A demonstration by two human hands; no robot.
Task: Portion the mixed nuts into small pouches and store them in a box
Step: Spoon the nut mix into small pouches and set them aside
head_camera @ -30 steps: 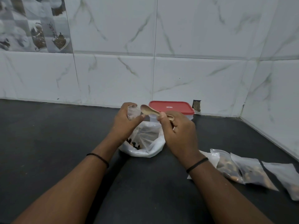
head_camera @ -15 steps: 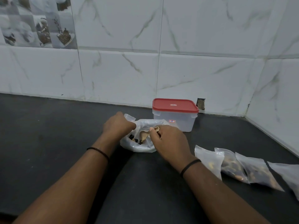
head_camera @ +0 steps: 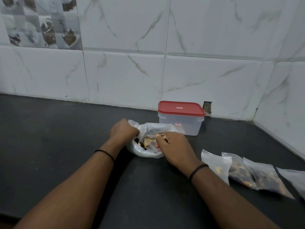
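Observation:
A clear plastic bag of mixed nuts [head_camera: 148,151] lies on the black counter [head_camera: 66,129] in the middle of the view. My left hand [head_camera: 123,130] grips the bag's rim at its left side, together with a small pouch I can barely make out. My right hand [head_camera: 171,146] pinches the handle of a wooden spoon [head_camera: 149,140], whose bowl dips into the nuts. Behind them stands a clear box [head_camera: 180,124] with a red lid [head_camera: 180,108] closed on it. Several filled pouches [head_camera: 239,169] lie in a row at the right.
White marble tiles form the back wall [head_camera: 165,71] and the right wall [head_camera: 288,96], meeting in a corner beyond the box. A small hole [head_camera: 207,106] sits in the wall behind the box.
Both hands came down from in front of the box to the bag on the counter. The spoon went from held up at the small pouch into the nuts.

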